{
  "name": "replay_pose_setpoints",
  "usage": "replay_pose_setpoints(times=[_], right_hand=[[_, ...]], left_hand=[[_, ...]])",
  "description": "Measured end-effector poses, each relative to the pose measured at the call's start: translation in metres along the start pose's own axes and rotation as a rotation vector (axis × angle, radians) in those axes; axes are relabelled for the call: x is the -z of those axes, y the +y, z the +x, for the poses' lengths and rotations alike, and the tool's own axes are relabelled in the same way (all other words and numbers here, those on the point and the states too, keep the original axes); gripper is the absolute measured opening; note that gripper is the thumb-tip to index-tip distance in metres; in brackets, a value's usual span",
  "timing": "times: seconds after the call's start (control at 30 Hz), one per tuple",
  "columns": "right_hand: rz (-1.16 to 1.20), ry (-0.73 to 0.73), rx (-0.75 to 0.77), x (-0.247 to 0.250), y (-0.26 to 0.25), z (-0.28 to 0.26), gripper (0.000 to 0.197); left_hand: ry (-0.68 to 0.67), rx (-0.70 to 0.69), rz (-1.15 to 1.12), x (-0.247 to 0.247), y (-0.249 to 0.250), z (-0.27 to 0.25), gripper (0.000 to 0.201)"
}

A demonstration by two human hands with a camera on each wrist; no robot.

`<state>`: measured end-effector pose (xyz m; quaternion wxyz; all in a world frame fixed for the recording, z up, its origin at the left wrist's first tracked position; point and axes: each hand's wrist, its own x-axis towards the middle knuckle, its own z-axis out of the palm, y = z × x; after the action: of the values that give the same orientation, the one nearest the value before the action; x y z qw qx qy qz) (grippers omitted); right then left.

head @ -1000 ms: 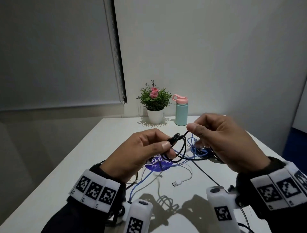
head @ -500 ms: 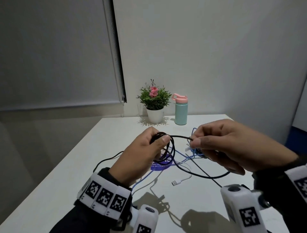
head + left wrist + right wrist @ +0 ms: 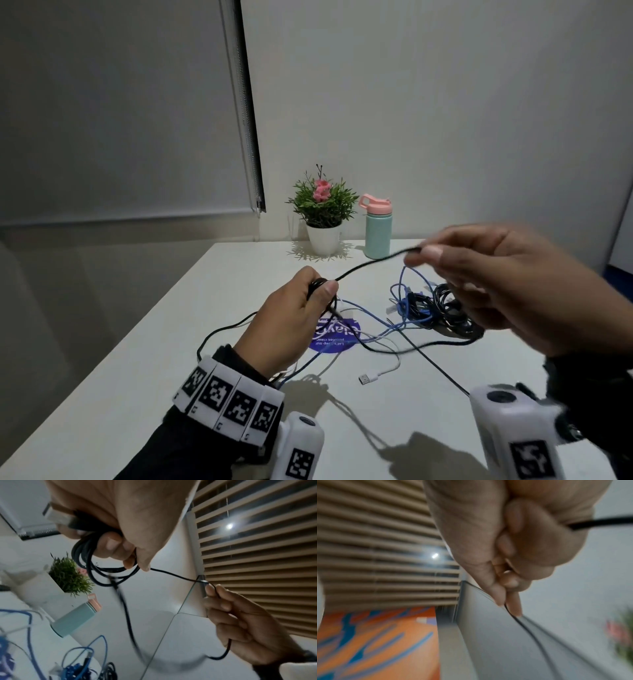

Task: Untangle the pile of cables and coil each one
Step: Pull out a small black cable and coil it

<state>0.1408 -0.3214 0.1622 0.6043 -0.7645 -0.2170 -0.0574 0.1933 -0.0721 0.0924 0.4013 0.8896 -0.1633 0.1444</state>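
My left hand (image 3: pixel 301 315) grips a small coil of black cable (image 3: pixel 96 566) with its USB plug (image 3: pixel 58 517) sticking out past the fingers. From that coil a stretch of the black cable (image 3: pixel 370 265) runs up and right to my right hand (image 3: pixel 486 274), which pinches it between thumb and fingertips (image 3: pixel 513 605) above the table. The rest of this cable hangs in a loop down to the table (image 3: pixel 239 260). A tangle of blue and black cables (image 3: pixel 424 305) lies under my right hand, and a white cable with a USB plug (image 3: pixel 368 378) lies nearer me.
A potted plant (image 3: pixel 322 212) and a teal bottle with a pink lid (image 3: pixel 376 228) stand at the table's far edge. A round blue sticker (image 3: pixel 337 337) lies under the cables. A window blind (image 3: pixel 120 102) hangs at left.
My right hand has risen and moved right, drawing the black cable out taut from the coil. My left hand stays about where it was with the coil.
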Motion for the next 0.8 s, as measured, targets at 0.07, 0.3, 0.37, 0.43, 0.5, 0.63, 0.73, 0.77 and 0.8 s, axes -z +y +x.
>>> replay_pose_setpoints(times=[0.07, 0.3, 0.37, 0.43, 0.5, 0.63, 0.73, 0.77, 0.8], right_hand=[[-0.502, 0.126, 0.116, 0.002, 0.0, 0.0, 0.019], [-0.804, 0.427, 0.182, 0.003, 0.026, 0.018, 0.02], [-0.774, 0.327, 0.19, -0.009, 0.032, 0.019, 0.035], [-0.681, 0.175, 0.227, -0.025, 0.036, 0.018, 0.037], [-0.498, 0.043, 0.232, -0.034, 0.037, 0.018, 0.025], [0.059, 0.031, 0.143, -0.031, 0.042, 0.023, 0.028], [0.147, -0.001, 0.012, -0.039, 0.049, 0.025, 0.027], [0.169, -0.017, -0.005, -0.044, 0.051, 0.025, 0.026], [0.2, -0.036, -0.021, -0.048, 0.052, 0.025, 0.024]], left_hand=[[0.001, 0.022, 0.014, 0.001, -0.003, 0.001, 0.032], [-0.224, 0.154, -0.519, 0.0, 0.012, -0.003, 0.044], [-0.281, 0.145, -0.628, -0.001, 0.02, -0.006, 0.047], [-0.304, 0.134, -0.716, -0.001, 0.027, -0.008, 0.044], [-0.322, 0.125, -0.818, 0.001, 0.032, -0.009, 0.035], [-0.386, 0.084, -1.056, 0.004, 0.036, -0.012, 0.026], [-0.408, 0.038, -1.14, -0.001, 0.037, -0.015, 0.019], [-0.388, 0.027, -1.153, -0.003, 0.037, -0.014, 0.015], [-0.35, 0.024, -1.157, -0.004, 0.037, -0.014, 0.012]])
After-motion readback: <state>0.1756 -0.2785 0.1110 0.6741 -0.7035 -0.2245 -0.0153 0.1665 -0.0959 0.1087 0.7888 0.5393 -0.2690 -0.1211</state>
